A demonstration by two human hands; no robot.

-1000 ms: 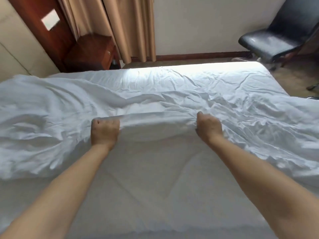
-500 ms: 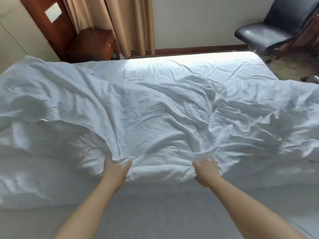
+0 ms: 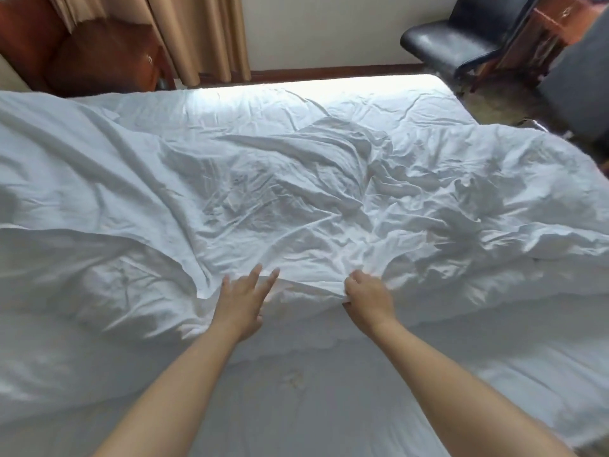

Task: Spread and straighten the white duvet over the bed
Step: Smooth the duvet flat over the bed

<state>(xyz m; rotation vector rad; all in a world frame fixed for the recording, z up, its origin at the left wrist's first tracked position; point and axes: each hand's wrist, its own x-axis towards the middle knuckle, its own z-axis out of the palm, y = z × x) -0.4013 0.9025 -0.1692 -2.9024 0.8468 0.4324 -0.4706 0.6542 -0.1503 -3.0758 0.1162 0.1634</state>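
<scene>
The left hand (image 3: 242, 306) lies spread, fingers straight, resting on the near hem of the crumpled white cotton duvet (image 3: 296, 179). The right hand (image 3: 367, 296), at its three o'clock, pinches the same hem with curled fingers. The duvet covers the far bed from nine to three o'clock; the bare white sheet (image 3: 296, 407) shows at six. At one o'clock stands a black padded chair (image 3: 454, 37); at eleven, a brown wooden nightstand (image 3: 102, 57) beside tan curtains (image 3: 201, 34).

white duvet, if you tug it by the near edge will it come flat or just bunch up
The white duvet looks floppy: it lies in deep creases. Where the right hand pinches its edge, folds gather, so one-point tugs probably bunch it. It seems puffy and fairly light.
</scene>
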